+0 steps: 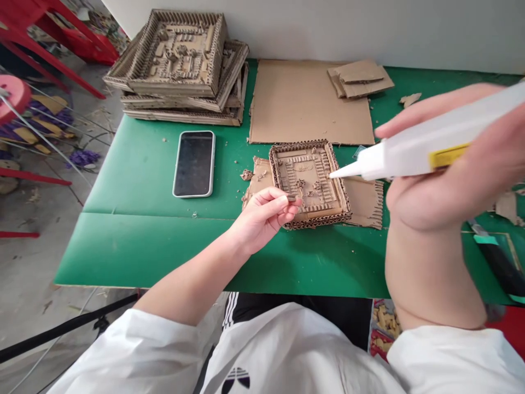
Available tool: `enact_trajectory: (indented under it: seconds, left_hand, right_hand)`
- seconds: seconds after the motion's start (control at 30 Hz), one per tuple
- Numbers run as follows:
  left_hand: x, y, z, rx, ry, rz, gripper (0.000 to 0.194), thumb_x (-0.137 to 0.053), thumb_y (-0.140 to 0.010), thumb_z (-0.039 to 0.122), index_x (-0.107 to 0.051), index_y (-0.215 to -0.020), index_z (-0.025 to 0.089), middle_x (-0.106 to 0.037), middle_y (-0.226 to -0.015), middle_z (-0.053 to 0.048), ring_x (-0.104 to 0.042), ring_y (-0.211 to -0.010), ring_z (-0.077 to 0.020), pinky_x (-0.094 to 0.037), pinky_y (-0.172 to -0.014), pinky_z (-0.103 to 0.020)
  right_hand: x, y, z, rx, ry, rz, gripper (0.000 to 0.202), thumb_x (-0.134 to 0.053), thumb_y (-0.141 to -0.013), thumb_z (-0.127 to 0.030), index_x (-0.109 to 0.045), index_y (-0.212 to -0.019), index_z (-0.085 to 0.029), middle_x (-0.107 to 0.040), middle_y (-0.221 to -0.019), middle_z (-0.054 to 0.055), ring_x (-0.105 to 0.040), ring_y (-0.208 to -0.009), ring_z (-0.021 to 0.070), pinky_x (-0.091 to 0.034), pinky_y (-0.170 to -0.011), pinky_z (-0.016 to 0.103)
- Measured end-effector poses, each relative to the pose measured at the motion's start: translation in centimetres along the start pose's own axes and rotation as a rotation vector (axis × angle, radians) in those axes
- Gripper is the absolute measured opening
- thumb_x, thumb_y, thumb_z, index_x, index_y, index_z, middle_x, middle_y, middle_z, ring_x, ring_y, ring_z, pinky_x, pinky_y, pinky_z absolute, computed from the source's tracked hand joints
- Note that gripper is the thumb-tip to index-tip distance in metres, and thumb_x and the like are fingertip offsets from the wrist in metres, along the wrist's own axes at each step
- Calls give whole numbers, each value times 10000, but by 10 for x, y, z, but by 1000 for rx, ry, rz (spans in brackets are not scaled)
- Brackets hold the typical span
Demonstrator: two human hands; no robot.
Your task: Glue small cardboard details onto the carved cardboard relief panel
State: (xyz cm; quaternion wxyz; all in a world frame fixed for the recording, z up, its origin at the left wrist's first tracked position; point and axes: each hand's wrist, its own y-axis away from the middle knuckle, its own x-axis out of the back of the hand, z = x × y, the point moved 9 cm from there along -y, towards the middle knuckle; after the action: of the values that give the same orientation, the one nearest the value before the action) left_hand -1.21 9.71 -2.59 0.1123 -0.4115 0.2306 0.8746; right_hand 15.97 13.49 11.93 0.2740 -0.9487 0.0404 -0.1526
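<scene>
My left hand [270,213] pinches a small strip of cardboard [291,197] over the lower left of a square cardboard model [311,169]. Corrugated walls edge this model, and small cardboard trees [301,184] and ridged strips stand inside it. In my right hand [455,180] is a white glue bottle [414,148] with a yellow label, tilted down to the left. Its narrow nozzle tip is over the model's right side; whether it touches cannot be told. Under the model lies a torn cardboard piece [367,202].
Stacked cardboard models [180,60] stand at the back left, above a phone [194,164]. A flat cardboard sheet [295,104] with smaller pieces [361,76] lies behind the model. A utility knife [498,262] rests at the right on the green table [139,241]. Red stools [53,33] are left.
</scene>
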Motion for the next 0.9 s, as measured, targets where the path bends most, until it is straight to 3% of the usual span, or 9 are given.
enact_trajectory:
  seconds: [0.03, 0.1, 0.3, 0.57, 0.8, 0.9]
  left_hand:
    - [1, 0, -1, 4, -2, 1, 248, -860, -547, 218, -641, -635, 144, -725, -678, -24, -664, -570, -60, -529, -549, -83]
    - [2, 0, -3, 17, -7, -1, 239, -853, -564, 219, -641, -645, 143, -721, -678, -23, -666, -585, -65, -536, -561, -93]
    - [2, -1, -3, 20, -27, -18, 237, -840, -590, 234, -635, -643, 130, -705, -688, -23, -657, -606, -61, -537, -581, -99]
    - [-1, 0, -2, 13, -39, -38, 223, -828, -614, 234, -632, -633, 128, -701, -682, -21, -647, -596, -52, -528, -573, -88]
    - [-3, 1, -2, 14, -49, -66, 200, -819, -629, 220, -638, -624, 136, -709, -687, -19, -650, -595, -48, -524, -567, -82]
    - [-3, 1, -2, 12, -49, -67, 187, -813, -638, 220, -645, -631, 140, -713, -693, -20, -651, -592, -48, -524, -564, -82]
  right_hand:
    - [-7, 1, -14, 125, 15, 4, 382, -532, -806, -599, -663, -719, -250, -567, -642, -26, -619, -654, 114, -497, -549, 276]
    - [-22, 3, -30, 234, -12, -5, 308, -537, -849, -514, -653, -710, -265, -580, -609, -36, -590, -577, 102, -463, -480, 259]
    - [-38, 12, -29, 65, -41, 104, 486, -466, -807, -656, -643, -596, -255, -575, -555, 12, -530, -508, 149, -458, -471, 330]
    - [-54, 16, -20, -97, -53, -103, 466, -470, -806, -651, -660, -691, -242, -588, -645, 32, -596, -629, 187, -503, -535, 356]
    - [-57, 14, -25, 26, -91, -48, 457, -510, -815, -602, -577, -543, -240, -534, -499, -5, -487, -459, 118, -410, -430, 296]
    - [-57, 13, -21, 9, -56, -27, 473, -494, -804, -635, -566, -540, -249, -490, -473, -11, -461, -444, 120, -384, -415, 297]
